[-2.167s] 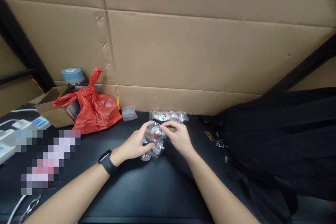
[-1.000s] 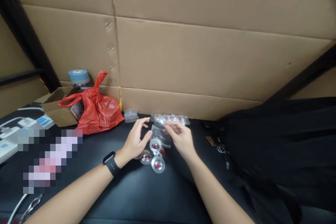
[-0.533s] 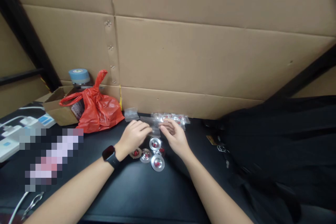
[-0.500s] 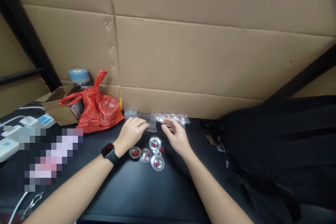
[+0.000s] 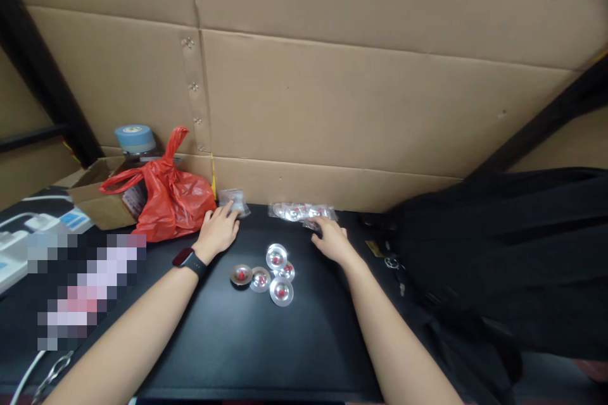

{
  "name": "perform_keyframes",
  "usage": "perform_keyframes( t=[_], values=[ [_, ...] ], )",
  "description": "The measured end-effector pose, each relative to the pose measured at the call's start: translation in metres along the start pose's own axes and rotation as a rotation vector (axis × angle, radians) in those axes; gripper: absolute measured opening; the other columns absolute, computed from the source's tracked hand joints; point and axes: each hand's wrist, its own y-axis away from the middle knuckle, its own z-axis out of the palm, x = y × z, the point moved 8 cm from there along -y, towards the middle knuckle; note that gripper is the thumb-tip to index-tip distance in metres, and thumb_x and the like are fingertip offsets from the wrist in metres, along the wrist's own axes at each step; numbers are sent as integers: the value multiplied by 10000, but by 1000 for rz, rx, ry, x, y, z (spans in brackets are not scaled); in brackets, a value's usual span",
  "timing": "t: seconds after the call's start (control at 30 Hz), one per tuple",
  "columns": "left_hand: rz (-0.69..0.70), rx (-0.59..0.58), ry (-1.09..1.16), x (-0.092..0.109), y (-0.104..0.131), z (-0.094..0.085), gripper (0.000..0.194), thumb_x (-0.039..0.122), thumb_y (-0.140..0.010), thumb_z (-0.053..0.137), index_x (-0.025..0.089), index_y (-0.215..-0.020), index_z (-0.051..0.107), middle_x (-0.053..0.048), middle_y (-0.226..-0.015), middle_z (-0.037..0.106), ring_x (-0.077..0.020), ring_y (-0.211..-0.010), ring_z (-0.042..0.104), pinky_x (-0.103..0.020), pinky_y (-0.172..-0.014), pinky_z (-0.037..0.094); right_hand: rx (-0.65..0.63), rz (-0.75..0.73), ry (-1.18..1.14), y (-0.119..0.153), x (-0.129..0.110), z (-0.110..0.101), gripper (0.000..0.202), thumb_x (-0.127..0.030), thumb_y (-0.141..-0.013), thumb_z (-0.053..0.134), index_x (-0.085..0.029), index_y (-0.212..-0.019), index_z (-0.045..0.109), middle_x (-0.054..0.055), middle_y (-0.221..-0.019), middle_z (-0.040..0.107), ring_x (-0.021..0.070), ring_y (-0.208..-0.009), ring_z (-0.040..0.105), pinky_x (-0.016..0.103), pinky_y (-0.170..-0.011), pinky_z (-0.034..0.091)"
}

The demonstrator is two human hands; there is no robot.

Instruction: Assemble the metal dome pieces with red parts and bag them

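Observation:
My left hand (image 5: 218, 232) lies with its fingers stretched over a small pile of clear plastic bags (image 5: 241, 205) by the wall; the fingertips touch them. My right hand (image 5: 331, 240) is at the near edge of a row of clear packets with shiny discs inside (image 5: 294, 211). Its thumb stands apart from the fingers, which rest against the packets. Between my forearms, several loose silver discs with red centres (image 5: 281, 292) lie in a cluster on the black table (image 5: 228, 342). One disc at the left (image 5: 241, 276) looks darker.
At the left are a red plastic bag (image 5: 175, 202), an open cardboard box (image 5: 102, 202), a blue-lidded jar (image 5: 135, 138) and a white power strip (image 5: 23, 250). A black bag (image 5: 475, 253) fills the right, with keys (image 5: 393, 264) beside it. Cardboard walls (image 5: 332, 101) rise behind.
My hands have moved apart. A clear bag that was between them is no longer there. My left hand has moved left onto the bag pile, my right hand slightly right, at the packets.

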Motion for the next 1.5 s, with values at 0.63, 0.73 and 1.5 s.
perform_keyframes(
  t=[0.63, 0.73, 1.5],
  values=[
    [160, -89, 1049, 73, 21, -51, 331, 384, -924, 594, 207, -1200, 633, -57, -1158, 716, -205, -1039, 670, -296, -926, 493, 50, -119, -1048, 29, -93, -34, 287, -468, -796, 727, -196, -808, 633, 30, -768, 694, 175, -721, 648, 272, -666, 497],
    [192, -160, 1022, 82, 26, -49, 291, 341, -864, 673, 220, -1128, 687, -34, -1085, 744, -206, -971, 694, -284, -889, 504, 6, -141, -1027, 34, -105, -29, 240, -434, -815, 714, -195, -813, 698, 48, -803, 721, 198, -760, 669, 302, -712, 522],
    [504, 97, 425, 91, 33, -66, 303, 341, -895, 629, 230, -1176, 625, -93, -1216, 633, -255, -1133, 566, -388, -960, 383, -3, 83, -1201, 23, -79, 13, 559, -396, -718, 790, -233, -1156, 484, -2, -764, 704, 179, -669, 677, 298, -652, 536]
  ],
)
